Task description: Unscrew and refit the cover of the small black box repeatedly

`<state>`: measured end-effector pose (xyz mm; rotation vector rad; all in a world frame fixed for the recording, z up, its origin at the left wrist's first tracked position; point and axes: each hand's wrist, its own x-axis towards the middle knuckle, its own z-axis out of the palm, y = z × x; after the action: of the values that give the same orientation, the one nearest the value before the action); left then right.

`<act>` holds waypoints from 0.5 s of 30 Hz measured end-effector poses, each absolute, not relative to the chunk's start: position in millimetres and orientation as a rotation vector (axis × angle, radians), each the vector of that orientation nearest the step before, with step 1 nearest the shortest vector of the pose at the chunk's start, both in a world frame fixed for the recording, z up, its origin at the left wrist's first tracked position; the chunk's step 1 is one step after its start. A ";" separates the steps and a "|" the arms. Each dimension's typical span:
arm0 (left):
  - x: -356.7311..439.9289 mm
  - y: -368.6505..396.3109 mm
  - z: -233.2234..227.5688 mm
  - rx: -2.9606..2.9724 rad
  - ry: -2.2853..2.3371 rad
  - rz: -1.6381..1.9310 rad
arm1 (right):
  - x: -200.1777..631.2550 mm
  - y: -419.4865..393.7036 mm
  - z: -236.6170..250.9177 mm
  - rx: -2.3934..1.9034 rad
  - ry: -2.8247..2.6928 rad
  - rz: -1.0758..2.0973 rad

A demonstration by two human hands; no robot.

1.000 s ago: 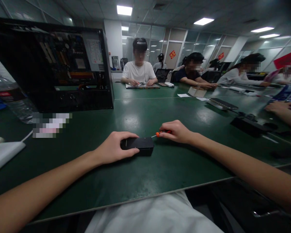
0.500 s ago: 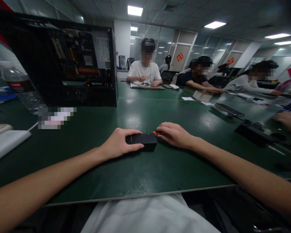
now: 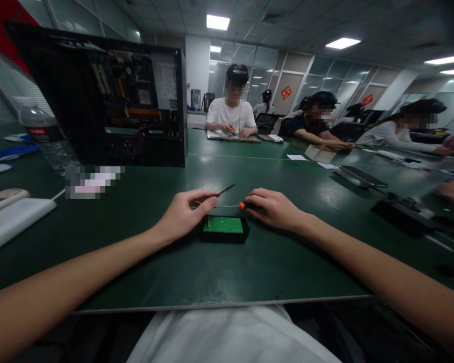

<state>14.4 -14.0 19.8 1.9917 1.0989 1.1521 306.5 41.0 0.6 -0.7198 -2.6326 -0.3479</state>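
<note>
Just beyond a small black case [image 3: 224, 237], my left hand [image 3: 185, 212] pinches a thin black cover [image 3: 227, 189], tilted up off the case. Inside the uncovered case lies a green circuit board [image 3: 223, 225]. My right hand [image 3: 270, 209] is closed round a screwdriver [image 3: 242, 205] with an orange collar, most of its handle hidden by the fingers. Its thin metal shaft points left, toward the fingers of my left hand. Whether the tip touches them or the cover I cannot tell. The case rests on the green table [image 3: 196, 277], with neither hand gripping it.
An opened computer tower [image 3: 136, 146] stands at the back left beside a plastic bottle [image 3: 47, 136]. A white device [image 3: 18, 222] lies at far left. Black adapters [image 3: 401, 214] and a flat box [image 3: 359, 176] are at right. Several people sit across the table.
The black cover has come off the case and is in my left hand, which let go of the case. The green board now shows. The screwdriver's shaft has come into view.
</note>
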 end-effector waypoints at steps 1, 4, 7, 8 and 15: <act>10.8 -9.5 19.4 1.981 1.154 1.151 | 307.7 44.0 -0.8 -0.797 -2.642 -0.250; -0.5 3.4 16.1 1.896 1.279 1.093 | 309.6 50.1 -3.1 -0.949 -2.670 -0.042; -6.0 11.7 12.2 1.809 1.256 1.003 | 307.7 46.9 1.4 -0.974 -2.652 -0.030; -5.9 13.1 11.3 1.763 1.229 1.004 | 305.8 43.2 4.3 -0.941 -2.631 -0.047; 9.6 3.3 10.5 1.301 0.933 1.137 | 265.8 -5.2 19.3 -0.572 -2.694 0.028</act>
<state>9.6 3.3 10.5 1.3006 0.9331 1.1369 265.8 -5.2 19.3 -0.5723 -2.6940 0.0280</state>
